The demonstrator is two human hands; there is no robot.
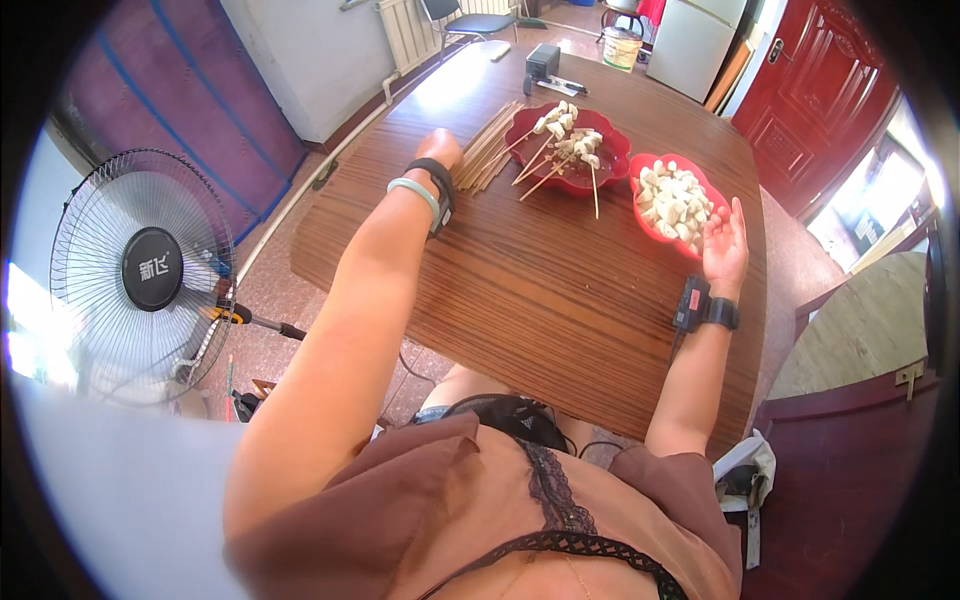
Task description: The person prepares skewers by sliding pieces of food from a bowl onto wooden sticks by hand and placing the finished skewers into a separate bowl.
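My left hand (440,150) is beside the left edge of a bundle of thin wooden skewers (487,152) on the table; its fingers are hidden from view. My right hand (727,245) is at the right rim of a red scalloped bowl (650,226) heaped with small white chunks (672,200). Its fingers are apart, one stretched upward, others bent over the chunks, and nothing shows held in them. Between the hands, a darker red scalloped dish (605,128) carries several skewers threaded with white chunks (578,148), their bare ends sticking out toward me.
The brown wood-grain table (530,290) spreads before me. At its far end are a grey box-shaped device (543,62) and a white flat object (500,50). A standing fan (150,270) is at the left, a blue chair (475,22) beyond the table, a red door (815,95) far right.
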